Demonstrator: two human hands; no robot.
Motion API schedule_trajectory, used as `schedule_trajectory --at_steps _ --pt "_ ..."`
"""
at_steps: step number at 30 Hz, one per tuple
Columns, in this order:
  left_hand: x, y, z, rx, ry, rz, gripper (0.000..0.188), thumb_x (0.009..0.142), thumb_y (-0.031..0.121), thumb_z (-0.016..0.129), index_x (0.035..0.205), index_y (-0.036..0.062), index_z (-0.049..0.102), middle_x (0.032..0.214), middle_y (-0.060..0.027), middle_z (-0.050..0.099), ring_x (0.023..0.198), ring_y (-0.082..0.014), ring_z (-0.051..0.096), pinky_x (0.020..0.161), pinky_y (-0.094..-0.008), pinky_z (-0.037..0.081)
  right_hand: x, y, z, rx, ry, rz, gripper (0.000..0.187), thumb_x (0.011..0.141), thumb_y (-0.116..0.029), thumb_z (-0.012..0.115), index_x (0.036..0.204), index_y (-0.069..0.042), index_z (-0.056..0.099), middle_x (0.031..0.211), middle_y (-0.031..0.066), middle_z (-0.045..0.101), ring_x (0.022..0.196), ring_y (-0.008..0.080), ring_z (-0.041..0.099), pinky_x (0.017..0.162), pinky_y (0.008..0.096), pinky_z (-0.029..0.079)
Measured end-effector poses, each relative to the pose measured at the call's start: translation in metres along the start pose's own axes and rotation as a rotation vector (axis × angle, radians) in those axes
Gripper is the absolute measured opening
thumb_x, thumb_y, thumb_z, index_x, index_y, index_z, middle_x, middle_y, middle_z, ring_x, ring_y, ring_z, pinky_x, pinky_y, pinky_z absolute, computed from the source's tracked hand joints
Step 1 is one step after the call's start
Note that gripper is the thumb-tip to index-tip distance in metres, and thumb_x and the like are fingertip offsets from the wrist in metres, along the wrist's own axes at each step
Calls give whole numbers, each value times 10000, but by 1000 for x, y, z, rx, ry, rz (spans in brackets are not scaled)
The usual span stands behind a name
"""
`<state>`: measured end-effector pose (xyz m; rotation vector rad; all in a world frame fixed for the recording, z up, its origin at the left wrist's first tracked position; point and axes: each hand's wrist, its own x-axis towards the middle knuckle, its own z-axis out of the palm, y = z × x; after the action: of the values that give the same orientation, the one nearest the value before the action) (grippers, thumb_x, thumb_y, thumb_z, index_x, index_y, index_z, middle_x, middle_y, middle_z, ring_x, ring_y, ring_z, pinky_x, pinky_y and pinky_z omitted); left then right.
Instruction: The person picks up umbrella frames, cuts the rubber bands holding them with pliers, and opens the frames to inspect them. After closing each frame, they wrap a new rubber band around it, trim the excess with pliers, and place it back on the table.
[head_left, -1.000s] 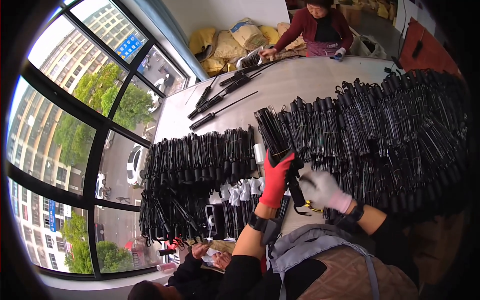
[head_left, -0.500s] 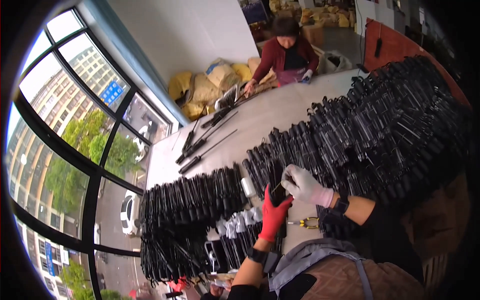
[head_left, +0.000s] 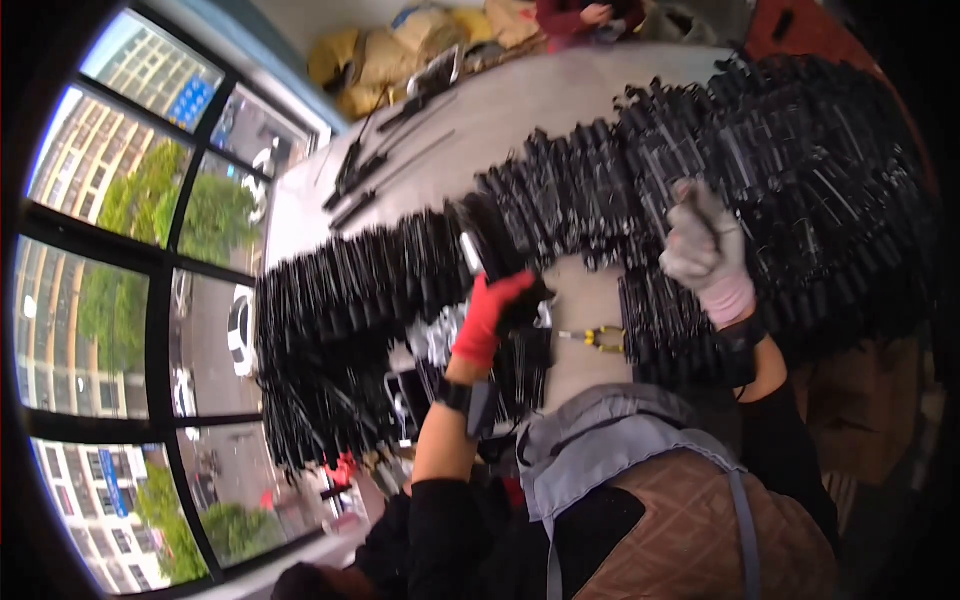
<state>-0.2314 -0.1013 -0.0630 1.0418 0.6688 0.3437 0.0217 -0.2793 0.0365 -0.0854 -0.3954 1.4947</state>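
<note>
Black, thin-ribbed metal bundle (head_left: 490,232), likely stiff, light and best held mid-length, sits centre frame, clasped by red-gloved left hand (head_left: 493,312); white-gloved right hand (head_left: 706,250), centre right, curls, any contents indiscernible.

Free room on the bench (head_left: 580,290) falls into two areas. The nearer is a bare strip between the left row of folded black umbrella frames (head_left: 350,270) and the right stack (head_left: 800,200) of similar frames; yellow-and-black pliers (head_left: 597,339) lie across it, beside the right stack. The gloved left hand (head_left: 495,315), a black bundle (head_left: 490,230) in its grip, obstructs the strip's left side. The gloved right hand (head_left: 707,250) occupies the space over the right stack, which bars low sideways passage. The farther area is broader, interrupted at left by loose frames (head_left: 350,210).
</note>
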Motion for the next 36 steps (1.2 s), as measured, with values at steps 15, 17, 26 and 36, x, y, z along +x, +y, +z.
schedule_trajectory --at_steps 15,17,26,36 --pt "-13 33 53 -653 -135 444 595 971 439 480 1427 74 370 1304 -142 538 1150 -299 554 1015 -536 422 3 104 -21 -937 214 433 415 975 -376 524 1123 9 565 791 42 633 648 115 614 541 253 472" --pt "-4 20 42 -647 -144 418 632 960 487 470 1432 79 366 1334 -147 516 1174 -300 539 1013 -517 427 9 85 -22 -1113 232 337 424 969 -390 533 1119 5 562 796 44 631 631 113 608 527 251 462" --pt "4 17 10 -775 -211 429 744 912 634 452 1390 68 389 1247 -135 585 1151 -324 562 1005 -508 424 34 96 -16 -1001 186 229 499 941 -490 542 1056 -5 566 659 -16 500 483 52 408 441 203 332" --pt "-27 101 89 -481 30 621 300 949 250 572 1159 38 537 865 -94 648 743 -220 639 776 -368 543 47 93 27 -977 -81 276 455 949 -514 517 946 -61 558 702 5 549 575 60 523 480 189 390"
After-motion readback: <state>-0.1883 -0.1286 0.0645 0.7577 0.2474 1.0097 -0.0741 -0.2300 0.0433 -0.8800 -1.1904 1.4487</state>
